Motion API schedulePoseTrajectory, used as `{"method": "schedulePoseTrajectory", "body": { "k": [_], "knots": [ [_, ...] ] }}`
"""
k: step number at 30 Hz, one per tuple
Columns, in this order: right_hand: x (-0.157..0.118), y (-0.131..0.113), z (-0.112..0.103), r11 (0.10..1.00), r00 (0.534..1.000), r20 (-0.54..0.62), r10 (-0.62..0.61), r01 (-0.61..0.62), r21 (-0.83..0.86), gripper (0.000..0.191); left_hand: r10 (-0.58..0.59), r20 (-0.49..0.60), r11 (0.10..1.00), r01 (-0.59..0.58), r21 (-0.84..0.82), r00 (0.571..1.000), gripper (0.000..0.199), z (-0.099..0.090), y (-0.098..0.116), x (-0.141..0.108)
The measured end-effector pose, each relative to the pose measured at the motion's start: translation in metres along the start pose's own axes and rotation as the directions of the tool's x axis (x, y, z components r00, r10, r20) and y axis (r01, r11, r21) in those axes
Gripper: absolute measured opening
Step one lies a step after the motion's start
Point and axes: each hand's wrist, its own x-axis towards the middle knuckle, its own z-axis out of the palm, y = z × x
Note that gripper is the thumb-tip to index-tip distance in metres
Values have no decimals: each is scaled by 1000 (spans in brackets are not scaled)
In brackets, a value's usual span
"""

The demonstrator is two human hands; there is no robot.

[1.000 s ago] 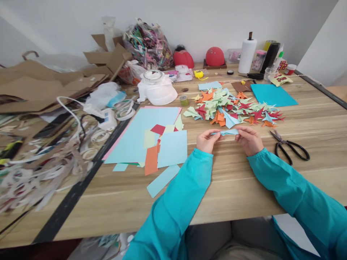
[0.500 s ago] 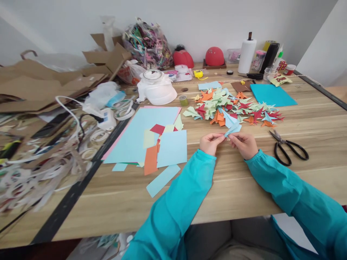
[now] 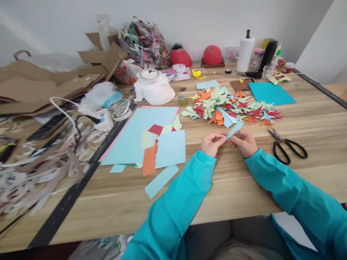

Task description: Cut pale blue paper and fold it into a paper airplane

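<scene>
Between my two hands is a small folded light blue paper [image 3: 235, 130], its upper end pointing away from me. My left hand [image 3: 213, 143] pinches its lower left end, and the fingers of my right hand [image 3: 244, 143] grip it from the right. Just beyond lies a heap of folded paper pieces [image 3: 217, 102] in green, orange, red and blue. To the left, light blue sheets [image 3: 171, 148] and an orange strip [image 3: 149, 160] rest on larger coloured paper [image 3: 130, 133].
Black-handled scissors [image 3: 288, 145] lie open on the right of the wooden table [image 3: 230, 191]. A turquoise sheet [image 3: 271, 93] is behind them. Tangled strips [image 3: 46, 173], a power strip [image 3: 104, 121] and cardboard [image 3: 40, 85] crowd the left side. A white roll [image 3: 245, 54] stands at the back.
The folded blue paper between my fingers has turned and now looks narrower, with its wide part no longer spread. My hands have hardly moved, and the view has shifted slightly.
</scene>
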Motion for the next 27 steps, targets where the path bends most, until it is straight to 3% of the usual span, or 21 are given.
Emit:
{"method": "schedulePoseTrajectory", "body": {
  "k": [3,6,12,19,27],
  "knots": [
    [3,2,-2,997,1000,0,-25,25,72,22,66,50,990,-71,119,997,14,1,4,-3],
    [5,2,-3,984,1000,23,-16,12,175,17,88,47,992,-92,90,995,15,2,6,-4],
    [8,-1,-5,908,988,78,132,-152,390,14,-73,0,992,73,-100,997,25,2,5,-2],
    [7,4,-9,951,988,138,68,-106,290,7,-245,173,963,261,-74,954,39,9,9,-9],
    [6,10,-10,961,986,163,29,-73,266,5,-275,258,955,293,-35,926,41,5,6,-7]
  ]
}}
